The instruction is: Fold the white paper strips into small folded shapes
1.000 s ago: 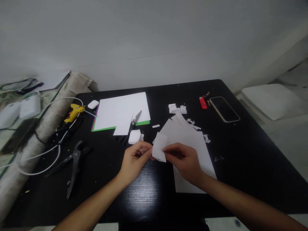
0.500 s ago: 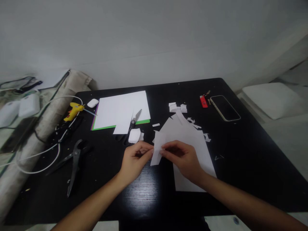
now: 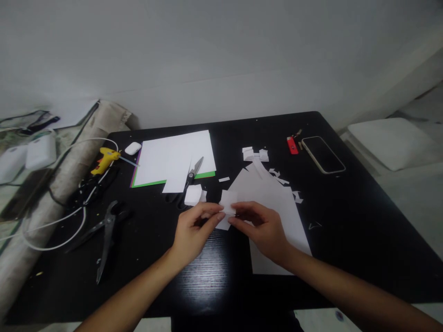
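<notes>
Between my two hands is a small white piece of paper, bent across its middle. My left hand pinches its left side between thumb and fingers. From the other side, my right hand pinches the right edge, with the wrist above a large white sheet on the table. Just beyond my left hand sits a folded white paper block. Behind that, scissors lie partly on a stack of white and coloured sheets; their handles are partly hidden.
On the black table lie pliers, a yellow glue gun, a white earbud case, a red lighter and a phone. Folded paper pieces and several scraps surround the large sheet. A white cable loops at left.
The paper piece between my hands has gone from nearly flat and long to bent across the middle, looking shorter. Both hands stay in almost the same place.
</notes>
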